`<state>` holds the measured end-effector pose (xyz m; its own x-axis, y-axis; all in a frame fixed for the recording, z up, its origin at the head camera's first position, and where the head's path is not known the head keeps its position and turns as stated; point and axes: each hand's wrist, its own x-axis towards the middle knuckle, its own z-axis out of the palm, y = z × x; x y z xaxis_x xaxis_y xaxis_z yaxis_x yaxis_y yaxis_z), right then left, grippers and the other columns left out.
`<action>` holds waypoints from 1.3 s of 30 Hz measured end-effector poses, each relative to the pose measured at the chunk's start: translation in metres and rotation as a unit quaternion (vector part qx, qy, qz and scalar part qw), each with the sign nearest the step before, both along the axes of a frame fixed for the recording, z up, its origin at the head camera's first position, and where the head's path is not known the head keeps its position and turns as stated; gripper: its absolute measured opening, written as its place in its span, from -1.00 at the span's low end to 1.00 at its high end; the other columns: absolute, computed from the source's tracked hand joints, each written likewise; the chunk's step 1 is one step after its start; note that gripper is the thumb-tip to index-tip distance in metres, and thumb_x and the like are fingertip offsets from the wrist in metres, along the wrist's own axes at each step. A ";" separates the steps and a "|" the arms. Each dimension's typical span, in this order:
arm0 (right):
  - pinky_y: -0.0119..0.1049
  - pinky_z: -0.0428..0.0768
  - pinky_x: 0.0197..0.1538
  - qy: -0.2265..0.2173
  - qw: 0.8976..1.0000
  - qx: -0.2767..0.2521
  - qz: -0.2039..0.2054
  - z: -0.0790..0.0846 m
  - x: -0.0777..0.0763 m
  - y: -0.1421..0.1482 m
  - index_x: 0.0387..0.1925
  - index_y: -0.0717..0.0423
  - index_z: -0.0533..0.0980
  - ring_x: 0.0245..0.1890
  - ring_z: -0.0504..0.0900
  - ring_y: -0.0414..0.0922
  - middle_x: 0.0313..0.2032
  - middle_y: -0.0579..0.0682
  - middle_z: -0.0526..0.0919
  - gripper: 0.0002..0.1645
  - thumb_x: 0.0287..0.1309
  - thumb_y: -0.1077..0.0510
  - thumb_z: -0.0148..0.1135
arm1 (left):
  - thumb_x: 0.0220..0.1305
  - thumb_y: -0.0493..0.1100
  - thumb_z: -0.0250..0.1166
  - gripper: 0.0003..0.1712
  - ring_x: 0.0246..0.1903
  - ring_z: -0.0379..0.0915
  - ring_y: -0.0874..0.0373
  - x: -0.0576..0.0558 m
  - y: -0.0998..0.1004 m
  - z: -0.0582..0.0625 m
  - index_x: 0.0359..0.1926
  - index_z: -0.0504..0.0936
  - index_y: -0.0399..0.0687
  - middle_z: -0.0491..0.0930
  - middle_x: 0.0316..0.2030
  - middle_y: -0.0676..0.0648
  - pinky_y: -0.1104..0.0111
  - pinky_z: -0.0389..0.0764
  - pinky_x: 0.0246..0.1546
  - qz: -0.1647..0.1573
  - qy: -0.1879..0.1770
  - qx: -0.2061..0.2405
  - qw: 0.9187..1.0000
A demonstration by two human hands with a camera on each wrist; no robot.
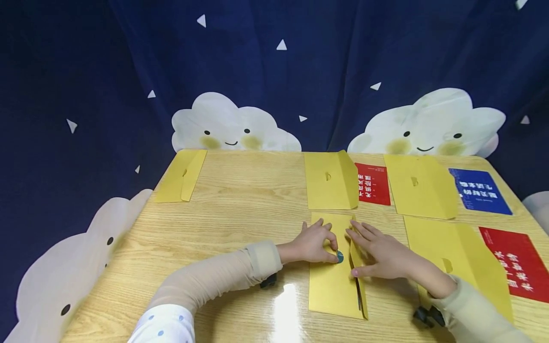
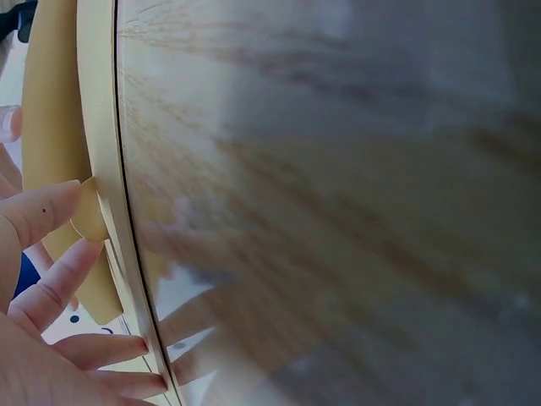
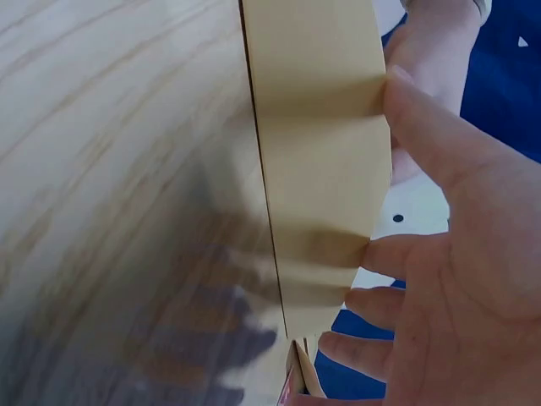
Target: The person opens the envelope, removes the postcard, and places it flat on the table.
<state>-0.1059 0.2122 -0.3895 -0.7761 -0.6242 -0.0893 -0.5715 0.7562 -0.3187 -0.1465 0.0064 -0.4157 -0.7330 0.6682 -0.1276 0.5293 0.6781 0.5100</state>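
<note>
A yellow envelope (image 1: 330,293) lies on the table in front of me, its long flap (image 3: 325,178) raised along the right side. My left hand (image 1: 312,242) pinches the small rounded tab (image 2: 87,213) of the envelope's slot between thumb and index finger. Through the lifted slot a teal patch (image 1: 340,257) shows beside the thumb. The other left fingertips rest on the envelope. On the flap's outer side, my right hand (image 1: 388,255) touches it with thumb and fingertips, fingers spread and nearly straight.
Yellow envelopes lie at the far left (image 1: 180,176), behind (image 1: 323,190), far right (image 1: 418,190) and near right (image 1: 442,243). Two red cards (image 1: 374,183) and a blue card (image 1: 480,193) partly stick out of the right-hand ones. A dark blue curtain (image 1: 257,62) hangs behind the table.
</note>
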 end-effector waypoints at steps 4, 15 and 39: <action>0.25 0.29 0.02 -0.002 1.000 -0.009 0.007 0.000 0.000 0.006 0.29 0.29 0.17 0.24 0.07 0.34 0.31 0.33 0.06 0.10 -0.09 -0.38 0.19 | -0.04 0.05 0.41 -0.83 0.28 -0.04 -0.23 0.000 0.000 -0.001 -0.48 0.62 0.15 0.27 0.23 -0.19 -0.33 -0.01 0.05 0.001 0.000 0.000 1.000; 0.26 0.25 0.05 -0.020 1.000 -0.010 -0.005 0.003 0.002 0.018 0.30 0.30 0.15 0.24 0.05 0.35 0.30 0.33 0.09 0.10 -0.08 -0.35 0.21 | -0.02 0.03 0.40 -0.85 0.29 -0.07 -0.21 0.000 0.000 -0.001 -0.47 0.62 0.15 0.24 0.25 -0.20 -0.32 -0.07 0.07 0.005 -0.010 0.003 1.000; 0.29 0.25 0.01 -0.060 0.998 0.020 -0.007 -0.008 0.002 0.042 0.27 0.37 0.16 0.23 0.05 0.35 0.29 0.31 0.11 0.14 -0.18 -0.28 0.33 | -0.01 0.04 0.39 -0.83 0.30 -0.07 -0.20 0.002 0.002 0.001 -0.43 0.61 0.15 0.28 0.23 -0.16 -0.33 -0.07 0.07 0.005 -0.003 -0.003 1.000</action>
<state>-0.1040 0.2539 -0.3973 -0.7673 -0.6073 -0.2061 -0.5203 0.7774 -0.3536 -0.1441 0.0081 -0.4150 -0.7382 0.6607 -0.1365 0.5197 0.6859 0.5094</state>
